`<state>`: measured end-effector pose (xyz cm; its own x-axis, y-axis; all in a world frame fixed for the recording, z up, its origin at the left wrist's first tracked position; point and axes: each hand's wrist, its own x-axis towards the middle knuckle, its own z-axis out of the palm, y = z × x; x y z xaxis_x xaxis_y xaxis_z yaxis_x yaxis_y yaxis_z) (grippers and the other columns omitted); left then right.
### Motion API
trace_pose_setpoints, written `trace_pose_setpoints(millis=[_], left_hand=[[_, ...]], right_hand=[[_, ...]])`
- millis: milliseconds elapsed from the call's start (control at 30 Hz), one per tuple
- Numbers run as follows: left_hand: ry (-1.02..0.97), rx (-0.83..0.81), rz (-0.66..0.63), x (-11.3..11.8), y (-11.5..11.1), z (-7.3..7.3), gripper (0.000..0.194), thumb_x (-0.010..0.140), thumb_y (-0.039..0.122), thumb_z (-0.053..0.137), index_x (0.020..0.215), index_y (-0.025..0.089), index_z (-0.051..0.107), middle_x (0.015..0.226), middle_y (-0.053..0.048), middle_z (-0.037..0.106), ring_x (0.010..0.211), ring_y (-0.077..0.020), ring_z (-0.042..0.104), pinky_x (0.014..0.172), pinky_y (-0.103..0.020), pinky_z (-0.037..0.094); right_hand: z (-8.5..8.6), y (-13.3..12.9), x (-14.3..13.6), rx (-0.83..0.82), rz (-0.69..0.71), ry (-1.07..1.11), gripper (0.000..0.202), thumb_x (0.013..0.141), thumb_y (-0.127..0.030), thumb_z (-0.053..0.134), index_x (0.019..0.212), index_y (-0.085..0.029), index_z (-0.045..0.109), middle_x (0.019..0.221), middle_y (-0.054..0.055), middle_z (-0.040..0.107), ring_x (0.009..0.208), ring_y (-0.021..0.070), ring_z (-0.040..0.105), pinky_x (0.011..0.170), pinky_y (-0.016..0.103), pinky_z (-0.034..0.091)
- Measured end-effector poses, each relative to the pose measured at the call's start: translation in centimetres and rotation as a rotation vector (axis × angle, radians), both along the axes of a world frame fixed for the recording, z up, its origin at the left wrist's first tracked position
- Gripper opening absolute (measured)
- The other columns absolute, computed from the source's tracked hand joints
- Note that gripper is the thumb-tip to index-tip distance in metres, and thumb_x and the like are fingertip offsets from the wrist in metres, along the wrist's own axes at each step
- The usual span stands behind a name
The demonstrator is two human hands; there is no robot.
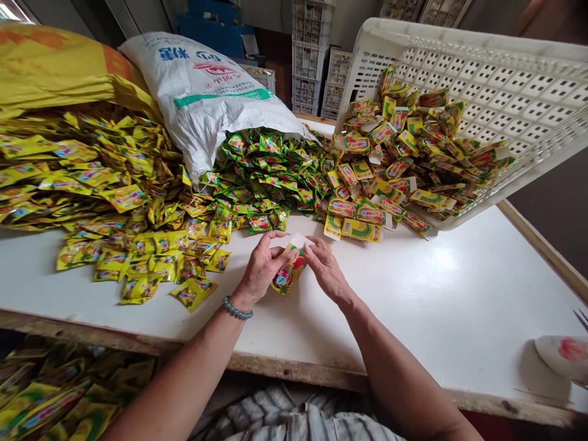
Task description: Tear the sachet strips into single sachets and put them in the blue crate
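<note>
A small yellow-green carton with a white flap (287,274) is between my hands above the white table. My left hand (263,267), with a beaded bracelet at the wrist, grips its left side with thumb and fingers. At the white flap, my right hand (325,267) pinches with thumb and fingertips. Beyond my hands lie a heap of green packets (264,177) and a heap of small printed cartons (362,211), some with white flaps sticking out. Yellow packets (154,260) are scattered to the left of my hands.
A tilted white plastic basket (519,122) spills cartons at the right. A white sack (206,92) and a yellow sack (59,67) lie at the back left. A bowl (563,355) sits at the right edge. More packages (50,404) lie below the table (422,306) at left.
</note>
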<state>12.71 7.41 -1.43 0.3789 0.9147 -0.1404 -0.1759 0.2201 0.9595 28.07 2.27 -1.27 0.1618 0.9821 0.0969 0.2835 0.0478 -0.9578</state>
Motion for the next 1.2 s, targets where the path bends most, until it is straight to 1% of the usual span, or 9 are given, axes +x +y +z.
trace_pose_setpoints(millis=[67, 133, 300, 467, 600, 667, 767, 1000, 1200], left_hand=[[-0.026, 0.053, 0.087, 0.1, 0.0, 0.1, 0.057, 0.067, 0.039, 0.081, 0.111, 0.022, 0.048, 0.063, 0.005, 0.069, 0.055, -0.0127, 0.062, 0.054, -0.022, 0.046], [-0.026, 0.059, 0.112, 0.1, 0.0, 0.2, 0.05, 0.07, 0.04, 0.079, 0.105, 0.021, 0.05, 0.063, 0.004, 0.068, 0.055, -0.013, 0.061, 0.053, -0.022, 0.046], [-0.017, -0.015, -0.06, -0.4, 0.0, 0.4, 0.04, 0.067, 0.034, 0.079, 0.095, 0.02, 0.053, 0.07, 0.003, 0.069, 0.06, -0.0138, 0.063, 0.057, -0.023, 0.048], [-0.022, -0.077, -0.111, -0.4, 0.1, 0.4, 0.043, 0.064, 0.031, 0.079, 0.095, 0.02, 0.052, 0.072, 0.002, 0.069, 0.062, -0.0144, 0.065, 0.058, -0.024, 0.049], [-0.038, -0.086, -0.014, -0.3, 0.2, 0.1, 0.052, 0.061, 0.03, 0.08, 0.099, 0.022, 0.046, 0.069, 0.004, 0.069, 0.057, -0.0152, 0.064, 0.057, -0.026, 0.049], [-0.039, -0.072, 0.005, -0.3, 0.2, 0.0, 0.051, 0.06, 0.028, 0.08, 0.099, 0.022, 0.046, 0.067, 0.004, 0.069, 0.056, -0.0152, 0.064, 0.057, -0.026, 0.049], [0.003, -0.031, -0.002, -0.3, 0.1, -0.2, 0.047, 0.06, 0.027, 0.078, 0.097, 0.02, 0.051, 0.068, 0.002, 0.071, 0.057, -0.0157, 0.065, 0.058, -0.027, 0.05], [0.055, -0.014, -0.049, -0.4, 0.1, -0.2, 0.047, 0.061, 0.034, 0.083, 0.098, 0.015, 0.062, 0.074, -0.003, 0.074, 0.063, -0.0181, 0.068, 0.061, -0.028, 0.053], [0.075, 0.052, -0.073, -0.8, 0.1, -0.3, 0.044, 0.065, 0.036, 0.084, 0.1, 0.015, 0.068, 0.074, -0.003, 0.075, 0.065, -0.0171, 0.068, 0.06, -0.026, 0.052]], right_hand=[[-0.5, 0.2, -0.2, 0.061, -0.086, 0.087, 0.04, 0.085, -0.057, 0.061, 0.105, -0.023, 0.067, 0.12, 0.008, 0.061, 0.109, 0.0227, 0.053, 0.086, 0.033, 0.045], [-1.1, 0.4, -0.4, 0.049, -0.07, 0.22, 0.04, 0.079, -0.055, 0.068, 0.101, -0.022, 0.067, 0.104, 0.007, 0.066, 0.094, 0.0204, 0.058, 0.078, 0.031, 0.047], [-1.7, 0.4, -0.5, -0.081, 0.061, 0.344, 0.039, 0.074, -0.056, 0.071, 0.076, -0.017, 0.067, 0.074, 0.003, 0.064, 0.071, 0.0155, 0.055, 0.069, 0.029, 0.045], [-1.4, 0.4, 0.1, -0.07, -0.011, 0.349, 0.05, 0.075, -0.05, 0.074, 0.113, -0.02, 0.065, 0.068, -0.003, 0.059, 0.064, 0.0136, 0.052, 0.062, 0.026, 0.042], [-0.9, 0.3, 0.2, -0.012, -0.011, 0.139, 0.033, 0.081, -0.049, 0.069, 0.094, -0.019, 0.075, 0.081, 0.003, 0.069, 0.076, 0.0162, 0.057, 0.071, 0.028, 0.044], [-0.6, 0.2, 0.0, -0.024, -0.004, 0.17, 0.033, 0.083, -0.05, 0.066, 0.08, -0.018, 0.075, 0.08, 0.004, 0.07, 0.076, 0.0165, 0.059, 0.072, 0.028, 0.045], [-0.3, 0.2, -0.3, -0.105, 0.011, 0.334, 0.037, 0.073, -0.052, 0.075, 0.071, -0.016, 0.071, 0.071, 0.004, 0.068, 0.065, 0.0157, 0.059, 0.065, 0.029, 0.046], [-0.7, 0.6, 0.4, -0.161, 0.0, 0.484, 0.037, 0.065, -0.049, 0.081, 0.077, -0.015, 0.076, 0.07, 0.004, 0.069, 0.062, 0.0136, 0.056, 0.063, 0.028, 0.044], [-0.5, 0.4, 1.8, -0.203, 0.131, 0.417, 0.032, 0.066, -0.044, 0.082, 0.086, -0.019, 0.081, 0.078, 0.004, 0.074, 0.078, 0.0181, 0.062, 0.078, 0.032, 0.046]])
